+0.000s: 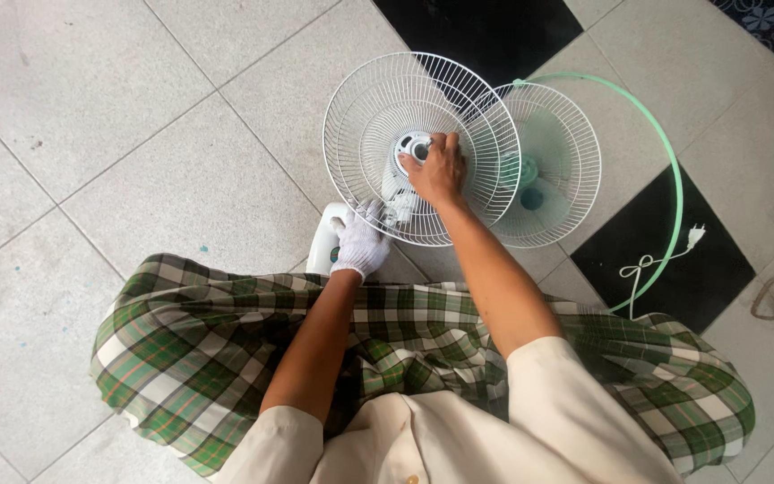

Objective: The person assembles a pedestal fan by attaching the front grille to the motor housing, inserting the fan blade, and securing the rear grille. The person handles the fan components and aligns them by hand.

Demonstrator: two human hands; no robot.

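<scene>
You are crouching over a white fan on the tiled floor (pixel 136 179); your right hand (pixel 439 168), bare, is pressing closed fingers onto the hub at the centre of the white wire fan guard (pixel 365 116); your left hand (pixel 360 242), wearing a white glove, is gripping the fan's motor housing (pixel 399 204) just below the guard; a 2nd wire guard (pixel 557 170) is lying behind, touching the 1st; a green ring (pixel 669 152) and a white power plug (pixel 695 236) are lying to the right
</scene>
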